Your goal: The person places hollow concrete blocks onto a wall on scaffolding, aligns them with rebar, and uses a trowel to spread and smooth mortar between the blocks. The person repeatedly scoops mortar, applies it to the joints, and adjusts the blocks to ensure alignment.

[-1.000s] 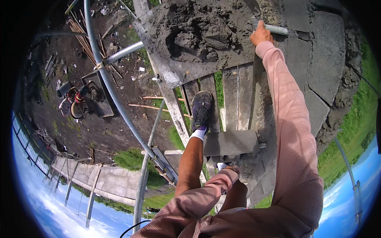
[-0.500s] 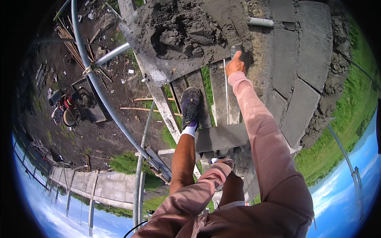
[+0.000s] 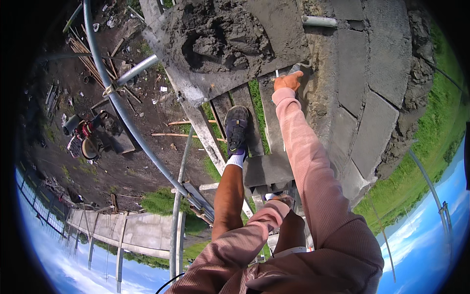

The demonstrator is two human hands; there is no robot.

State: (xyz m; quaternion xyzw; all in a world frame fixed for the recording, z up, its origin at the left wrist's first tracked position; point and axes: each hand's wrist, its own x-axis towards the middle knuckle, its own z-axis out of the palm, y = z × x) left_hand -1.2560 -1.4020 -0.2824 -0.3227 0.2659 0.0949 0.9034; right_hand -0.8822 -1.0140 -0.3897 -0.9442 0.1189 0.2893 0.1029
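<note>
My right hand [image 3: 289, 82], below the mortar board, is closed on a grey trowel-like tool [image 3: 302, 69], its shape partly hidden by my fingers. It is at the rough cement edge [image 3: 316, 85] beside the laid grey blocks [image 3: 350, 68]. Wet mortar [image 3: 225, 36] is heaped on the board [image 3: 200, 88] above. My left hand [image 3: 283, 199] is low, by my bent right leg and a grey slab [image 3: 267, 167]; its fingers are too small and shaded to read. A short pale pipe [image 3: 318, 21] lies across the top of the cement edge.
My shoe [image 3: 236, 130] stands on wooden planks [image 3: 254, 122]. Scaffold pipes [image 3: 129, 125] run along the left. Far below are a wheeled machine [image 3: 88, 147] with a metal tray, loose timber [image 3: 88, 56] and dirt ground. Grass [image 3: 433, 122] lies beyond the mortar-edged blocks at right.
My right hand has moved down and left with the tool, from beside the pale pipe to the board's lower edge. The view has shifted slightly.
</note>
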